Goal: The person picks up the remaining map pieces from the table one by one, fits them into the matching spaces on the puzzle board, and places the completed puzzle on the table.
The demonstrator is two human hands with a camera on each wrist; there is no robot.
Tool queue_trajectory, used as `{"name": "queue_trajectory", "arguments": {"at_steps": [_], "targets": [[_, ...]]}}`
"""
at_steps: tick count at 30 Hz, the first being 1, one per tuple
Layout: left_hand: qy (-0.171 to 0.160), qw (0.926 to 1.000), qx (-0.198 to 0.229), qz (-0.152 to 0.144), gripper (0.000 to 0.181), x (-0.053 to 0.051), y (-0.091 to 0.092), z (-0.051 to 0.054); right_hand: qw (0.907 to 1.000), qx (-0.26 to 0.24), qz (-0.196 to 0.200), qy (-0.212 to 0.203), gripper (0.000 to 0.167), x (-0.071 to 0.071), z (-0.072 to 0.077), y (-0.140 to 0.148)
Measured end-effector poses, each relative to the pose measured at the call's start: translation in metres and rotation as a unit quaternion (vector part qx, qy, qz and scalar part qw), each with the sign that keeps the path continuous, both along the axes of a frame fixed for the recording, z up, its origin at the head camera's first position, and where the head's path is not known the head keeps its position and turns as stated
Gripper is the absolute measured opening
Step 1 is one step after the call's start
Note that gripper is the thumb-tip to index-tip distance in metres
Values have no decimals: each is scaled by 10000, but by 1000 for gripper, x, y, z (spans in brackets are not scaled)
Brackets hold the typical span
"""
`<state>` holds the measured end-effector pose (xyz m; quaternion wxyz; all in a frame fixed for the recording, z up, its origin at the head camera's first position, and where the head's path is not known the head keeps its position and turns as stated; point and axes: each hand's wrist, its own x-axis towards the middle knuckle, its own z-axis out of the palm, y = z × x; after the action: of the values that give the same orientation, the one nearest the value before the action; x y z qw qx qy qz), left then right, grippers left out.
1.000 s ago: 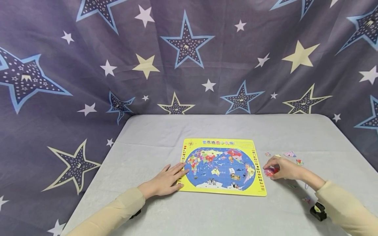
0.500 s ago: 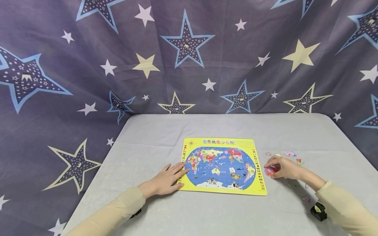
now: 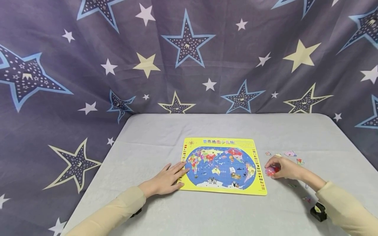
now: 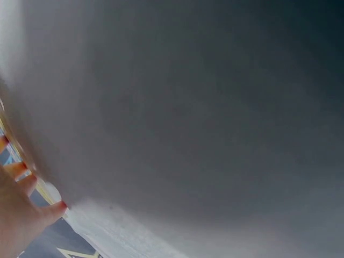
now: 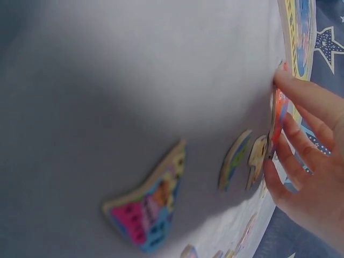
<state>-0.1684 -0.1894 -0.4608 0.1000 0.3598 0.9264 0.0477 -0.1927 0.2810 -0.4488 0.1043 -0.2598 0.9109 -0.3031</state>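
Observation:
A yellow-bordered world map puzzle board [image 3: 245, 192] lies flat on the table in the head view. My left hand [image 3: 163, 180] rests on its left edge, fingers extended over the border. Just off the board's right side, my right hand [image 3: 284, 167] pinches a red and purple puzzle piece [image 3: 270, 171]. In the right wrist view, thumb and fingertips hold that red piece [image 5: 278, 113] by its edges, close to the tabletop. The left wrist view has only part of the left hand [image 4: 24, 209] at the board's edge.
Loose puzzle pieces lie around my right hand, among them a pink one [image 3: 290, 153], a red-green one [image 3: 300, 162] and a multicoloured one [image 3: 306, 199]. A larger colourful piece [image 5: 153, 207] shows in the right wrist view. A star-patterned curtain [image 3: 189, 82] stands behind the table.

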Motion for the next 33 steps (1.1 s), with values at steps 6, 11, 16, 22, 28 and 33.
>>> {"name": "queue_trajectory", "arguments": {"at_steps": [6,11,16,22,28,33], "targets": [[12,10000,-19,4,58,0,0,0,9998,-141,-77,-122,32,1,1,-1],[5,10000,1,-2,59,-1,0,1,9997,-69,-194,-122,30,1,1,-1],[-23,10000,2,-2,59,0,1,2,9996,-69,-225,-168,27,0,1,-1],[-56,10000,-17,1,59,1,1,3,9989,-143,-272,-357,25,0,2,-1],[-87,10000,-2,10,58,1,1,4,9978,-485,61,-440,18,-2,5,2],[-65,10000,5,27,58,1,1,3,9959,-686,288,-506,11,-5,9,4]]}}
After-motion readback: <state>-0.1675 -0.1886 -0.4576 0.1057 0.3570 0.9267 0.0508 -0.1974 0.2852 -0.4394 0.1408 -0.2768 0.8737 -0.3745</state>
